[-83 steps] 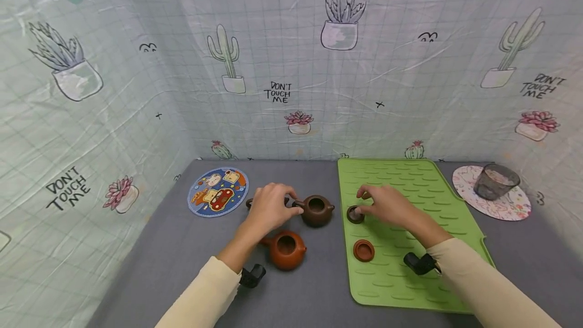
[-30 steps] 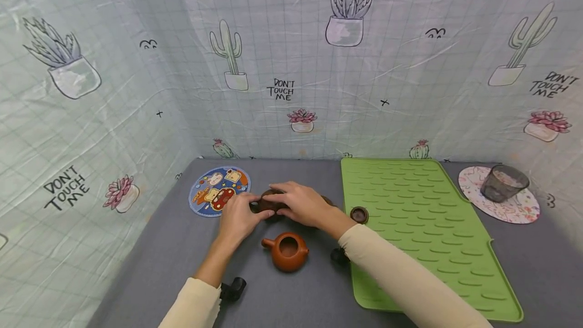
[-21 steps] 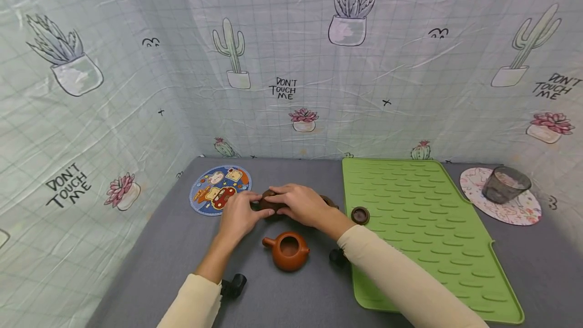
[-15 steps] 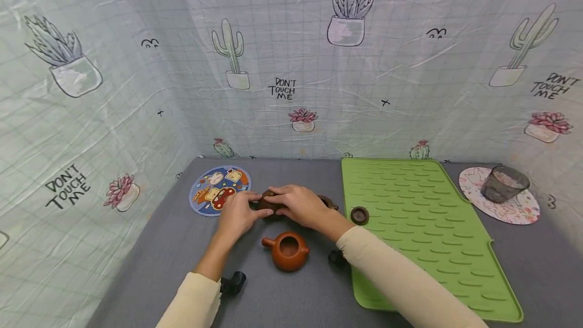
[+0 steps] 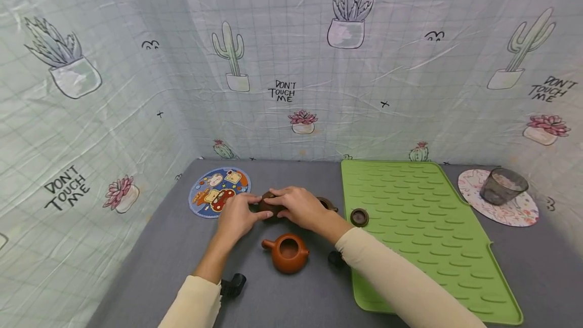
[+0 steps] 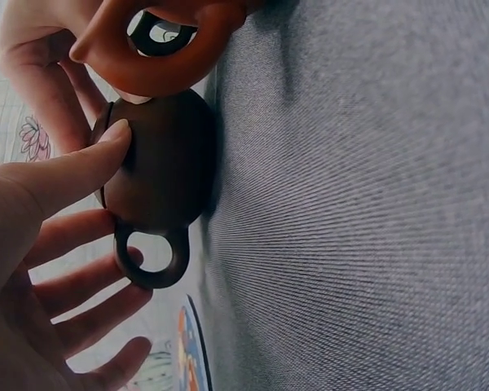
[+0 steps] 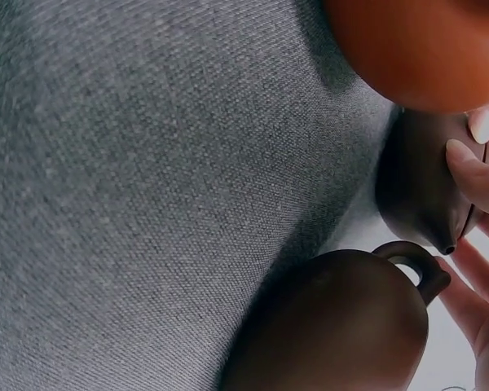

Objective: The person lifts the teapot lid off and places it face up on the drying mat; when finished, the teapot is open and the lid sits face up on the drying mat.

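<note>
Between both hands stands a dark brown teapot with a lid seam near its top. My left hand grips its handle side; in the left wrist view the thumb presses the brown teapot near the rim, the other fingers spread behind the handle. From the spout side my right hand holds it, thumb against the body and fingers over the lid. Behind the right hand sits a second brown teapot, mostly hidden. Nearer me is an orange-brown teapot, its top uncovered.
A small dark lid lies at the left edge of a green mat. A blue round coaster is at the back left. To the right, a grey glass stands on a pale patterned coaster.
My right hand has left the dark lid area on the mat and crossed left to the brown teapot, joining my left hand. The reddish lid is now out of sight. Both hands have barely moved lately.
</note>
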The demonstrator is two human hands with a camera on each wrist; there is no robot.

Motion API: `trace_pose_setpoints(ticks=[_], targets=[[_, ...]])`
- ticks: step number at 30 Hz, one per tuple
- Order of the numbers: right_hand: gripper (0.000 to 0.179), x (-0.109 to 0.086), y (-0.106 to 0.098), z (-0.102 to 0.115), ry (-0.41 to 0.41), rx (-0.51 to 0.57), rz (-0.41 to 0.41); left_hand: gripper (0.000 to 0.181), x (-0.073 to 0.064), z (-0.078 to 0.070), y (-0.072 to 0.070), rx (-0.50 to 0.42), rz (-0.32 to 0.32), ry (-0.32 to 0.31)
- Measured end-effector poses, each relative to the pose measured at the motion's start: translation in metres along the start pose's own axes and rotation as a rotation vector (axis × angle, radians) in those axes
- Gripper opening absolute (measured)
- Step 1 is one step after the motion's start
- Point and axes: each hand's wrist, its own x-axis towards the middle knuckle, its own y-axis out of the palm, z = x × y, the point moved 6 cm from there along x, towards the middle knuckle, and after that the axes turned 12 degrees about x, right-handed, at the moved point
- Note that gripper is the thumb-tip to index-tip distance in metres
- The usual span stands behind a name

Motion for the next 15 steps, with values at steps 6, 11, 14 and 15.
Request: trace_pose_setpoints(ticks=[6,11,14,15], targets=[[0.050,0.0005,-0.0010,-0.0005,0.028,-0.001,0.001,0.052,0.0005,0.0006,0.0028,-0.001,-0.001,-0.008],[0.050,0.0009,-0.0002,0.0003,0.044,0.006,-0.011,0.053,-0.0010,0.0005,0.0038,0.011,-0.007,-0.009],[0.051,0.0010,-0.0009,0.0019,0.037,0.015,-0.021,0.053,-0.0025,-0.0001,0.0036,0.024,-0.019,-0.005],[0.051,0.0008,-0.0013,0.0021,0.036,0.020,-0.025,0.053,-0.0029,-0.0007,0.0038,0.026,-0.022,-0.001]])
